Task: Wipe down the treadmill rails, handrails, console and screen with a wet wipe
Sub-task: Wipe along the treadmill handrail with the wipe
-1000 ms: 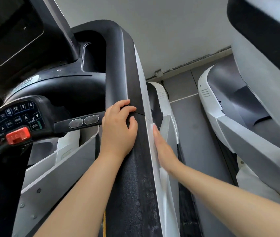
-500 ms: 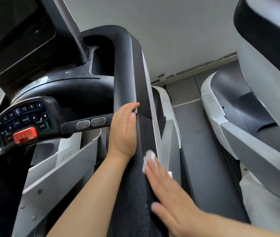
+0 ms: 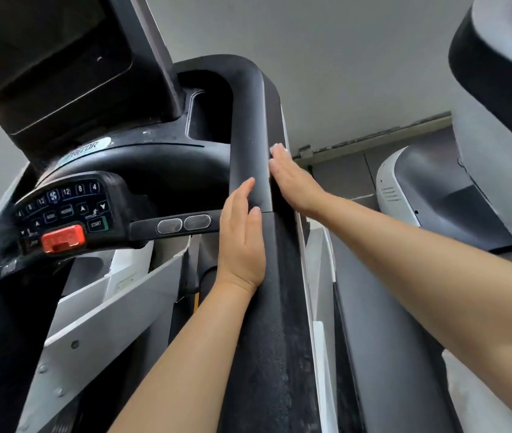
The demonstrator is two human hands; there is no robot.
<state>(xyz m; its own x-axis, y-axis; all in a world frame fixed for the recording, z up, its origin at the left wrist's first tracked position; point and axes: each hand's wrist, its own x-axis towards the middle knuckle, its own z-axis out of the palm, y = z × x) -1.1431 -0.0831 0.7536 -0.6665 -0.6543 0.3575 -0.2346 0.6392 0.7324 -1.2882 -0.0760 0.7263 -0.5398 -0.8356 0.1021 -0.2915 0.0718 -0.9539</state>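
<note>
Right hand [image 3: 292,179] slid forward up black padded handrail [image 3: 267,307], flat-palmed on white wet wipe [image 3: 278,147]; rail runs ahead; left hand [image 3: 242,242] flat, empty.

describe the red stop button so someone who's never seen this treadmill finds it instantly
Start at the big dark screen at upper left, then drop to the black keypad pod jutting out below it. The red stop button sits on the pod's lower edge, just left of the START key. It is the only red part; every neighbouring key is black with pale markings.

a second treadmill [image 3: 411,182] at right, grey tiled floor [image 3: 342,176], pale wall [image 3: 342,73] behind
</note>
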